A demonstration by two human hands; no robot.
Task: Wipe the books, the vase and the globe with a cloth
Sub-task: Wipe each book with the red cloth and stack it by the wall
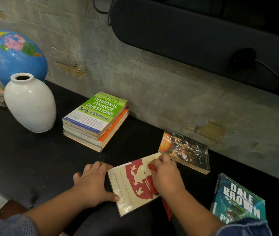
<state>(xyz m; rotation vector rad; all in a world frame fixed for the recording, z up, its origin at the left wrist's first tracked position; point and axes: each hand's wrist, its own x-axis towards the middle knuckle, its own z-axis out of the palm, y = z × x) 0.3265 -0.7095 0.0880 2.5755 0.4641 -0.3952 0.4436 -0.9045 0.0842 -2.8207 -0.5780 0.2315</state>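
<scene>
Left hand (92, 183): flat, we steady the book (130, 189).
Right hand (166, 178): we grip the cloth (152, 168) on its cover.
Around: stack (96, 120), vase (30, 103), globe (11, 55) left; paperbacks (184, 150) right.

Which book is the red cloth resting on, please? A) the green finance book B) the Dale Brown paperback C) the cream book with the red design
C: the right hand holds the red cloth on the cream book, while the left hand steadies its edge.
</scene>
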